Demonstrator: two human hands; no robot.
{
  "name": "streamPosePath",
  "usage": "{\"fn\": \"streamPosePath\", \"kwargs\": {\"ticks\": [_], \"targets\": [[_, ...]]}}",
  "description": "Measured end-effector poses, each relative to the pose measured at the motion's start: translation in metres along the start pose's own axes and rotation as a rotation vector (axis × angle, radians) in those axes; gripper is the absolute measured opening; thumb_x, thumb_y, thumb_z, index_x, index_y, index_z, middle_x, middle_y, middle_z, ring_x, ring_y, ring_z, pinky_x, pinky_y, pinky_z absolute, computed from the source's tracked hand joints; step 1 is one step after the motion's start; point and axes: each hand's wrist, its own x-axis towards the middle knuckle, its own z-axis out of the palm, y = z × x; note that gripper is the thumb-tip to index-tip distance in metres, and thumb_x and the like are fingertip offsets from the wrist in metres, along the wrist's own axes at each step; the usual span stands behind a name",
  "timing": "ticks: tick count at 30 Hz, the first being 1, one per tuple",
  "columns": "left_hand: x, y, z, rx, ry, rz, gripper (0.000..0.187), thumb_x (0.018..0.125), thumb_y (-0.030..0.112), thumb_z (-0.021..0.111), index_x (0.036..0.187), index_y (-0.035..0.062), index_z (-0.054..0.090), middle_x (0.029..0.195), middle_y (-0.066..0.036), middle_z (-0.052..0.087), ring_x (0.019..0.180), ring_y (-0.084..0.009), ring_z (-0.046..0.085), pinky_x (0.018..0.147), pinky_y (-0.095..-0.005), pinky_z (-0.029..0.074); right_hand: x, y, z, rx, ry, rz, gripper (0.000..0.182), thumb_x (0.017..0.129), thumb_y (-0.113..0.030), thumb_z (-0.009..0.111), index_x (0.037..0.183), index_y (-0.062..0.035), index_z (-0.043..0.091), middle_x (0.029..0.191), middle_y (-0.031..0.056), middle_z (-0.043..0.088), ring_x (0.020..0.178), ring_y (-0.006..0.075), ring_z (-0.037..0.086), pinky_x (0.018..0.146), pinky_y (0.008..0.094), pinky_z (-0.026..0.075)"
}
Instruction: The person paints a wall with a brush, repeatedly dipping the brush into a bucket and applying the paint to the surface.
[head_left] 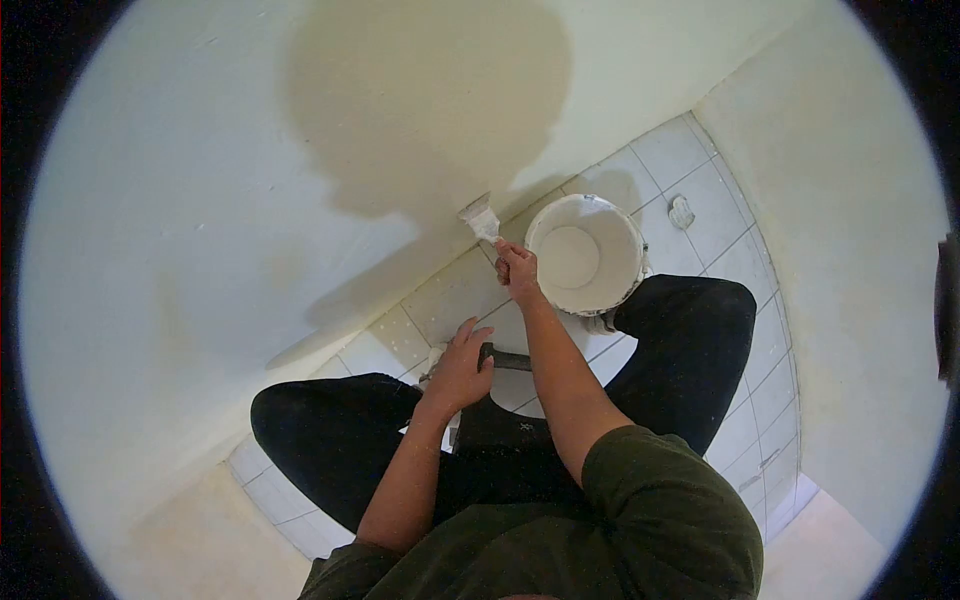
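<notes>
I am crouched on a tiled floor facing a white wall. My right hand grips the handle of a paintbrush, whose white-coated bristles touch the bottom of the wall. My left hand rests lower down with fingers spread over a dark-handled tool that lies on the floor between my knees. A white bucket with white paint in it stands just right of the brush hand.
Another wall closes in on the right, which makes a narrow corner. A small white lump lies on the tiles beyond the bucket. My knees in black trousers spread to both sides. White tiles cover the floor.
</notes>
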Motion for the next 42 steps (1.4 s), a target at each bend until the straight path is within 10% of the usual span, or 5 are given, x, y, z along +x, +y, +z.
{"fn": "streamPosePath", "kwargs": {"ticks": [21, 25, 33, 42], "targets": [[0.009, -0.004, 0.001, -0.053, -0.140, -0.108, 0.051, 0.092, 0.012, 0.059, 0.141, 0.0069, 0.048, 0.154, -0.028, 0.033, 0.142, -0.0458, 0.035, 0.117, -0.0491, 0.032, 0.060, 0.066, -0.021, -0.672, 0.640, 0.010, 0.026, 0.085, -0.024, 0.076, 0.079, 0.0004, 0.069, 0.065, 0.0083, 0.063, 0.052, 0.0202, 0.059, 0.047, 0.0367, 0.046], [0.007, -0.001, -0.003, -0.031, -0.133, -0.140, 0.051, 0.091, 0.010, 0.060, 0.140, 0.0048, 0.048, 0.153, -0.027, 0.035, 0.141, -0.0433, 0.037, 0.118, -0.0460, 0.032, 0.071, 0.065, -0.018, -0.977, 0.304, 0.116, 0.028, 0.091, -0.022, 0.066, 0.082, 0.0043, 0.067, 0.069, 0.0105, 0.065, 0.055, 0.0221, 0.062, 0.050, 0.0368, 0.049], [0.006, -0.010, -0.001, -0.016, -0.097, -0.079, 0.051, 0.091, 0.013, 0.059, 0.141, 0.0059, 0.047, 0.154, -0.027, 0.035, 0.142, -0.0446, 0.036, 0.116, -0.0490, 0.033, 0.056, 0.056, -0.031, -0.368, 0.146, 0.118, 0.028, 0.093, -0.028, 0.071, 0.104, -0.0015, 0.069, 0.068, 0.0001, 0.058, 0.052, 0.0111, 0.050, 0.042, 0.0296, 0.037], [0.001, 0.006, -0.011, -0.043, -0.039, -0.046, 0.050, 0.090, 0.012, 0.061, 0.138, 0.0033, 0.051, 0.153, -0.028, 0.036, 0.142, -0.0428, 0.036, 0.118, -0.0456, 0.032, -0.011, -0.019, -0.024, -0.119, -0.216, 0.270, 0.013, 0.095, -0.026, 0.070, 0.090, -0.0151, 0.065, 0.059, -0.0087, 0.041, 0.045, 0.0038, 0.031, 0.040, 0.0235, 0.022]]}}
